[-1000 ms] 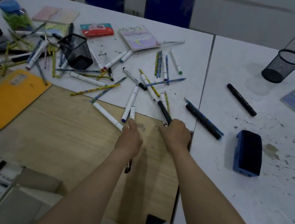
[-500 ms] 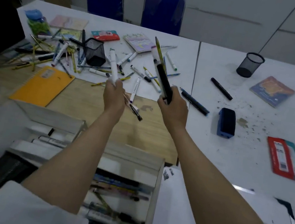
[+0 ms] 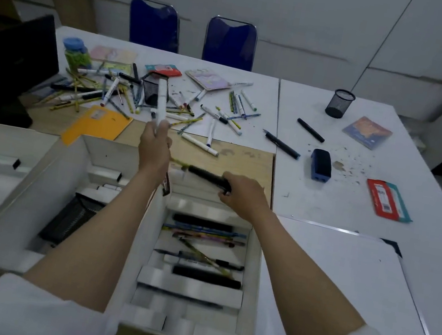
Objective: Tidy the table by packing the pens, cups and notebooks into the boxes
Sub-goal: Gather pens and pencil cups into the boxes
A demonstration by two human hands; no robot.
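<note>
While the left hand (image 3: 155, 144) grips a white marker (image 3: 161, 101) and the right hand (image 3: 242, 192) grasps pens (image 3: 206, 176) above a part-filled box (image 3: 254, 260), dozens lie beyond both.

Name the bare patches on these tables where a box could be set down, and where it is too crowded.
Free: the right table between the blue eraser, the red packet and the whiteboard; also the wooden top before the right hand. Crowded: the scattered pens beyond the left hand.
</note>
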